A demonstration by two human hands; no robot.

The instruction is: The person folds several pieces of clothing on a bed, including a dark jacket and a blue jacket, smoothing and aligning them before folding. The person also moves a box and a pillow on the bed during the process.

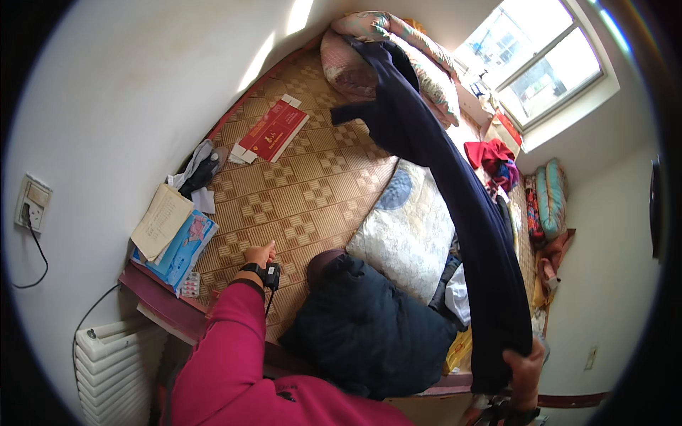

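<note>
My right hand (525, 362) grips one end of a long dark navy garment (469, 207), possibly trousers. The cloth stretches in a curve from that hand up past a folded quilt (351, 64) at the far end of the bed, with a flap sticking out to the left. My left hand (260, 253) is curled over the patterned bed mat (298, 197), with no object visible in it; a black device is strapped to its wrist. Close in front of me lies a puffy dark jacket (373, 325). Beyond it is a pale cushion or folded quilt (410, 229) with a blue round patch.
A flattened red carton (274, 129) lies on the mat. Papers (162, 221), a blue package (189, 247) and a blister pack (191, 285) sit at the left edge, above a white radiator (117, 367). Red clothing (490, 154) lies near the window (533, 58).
</note>
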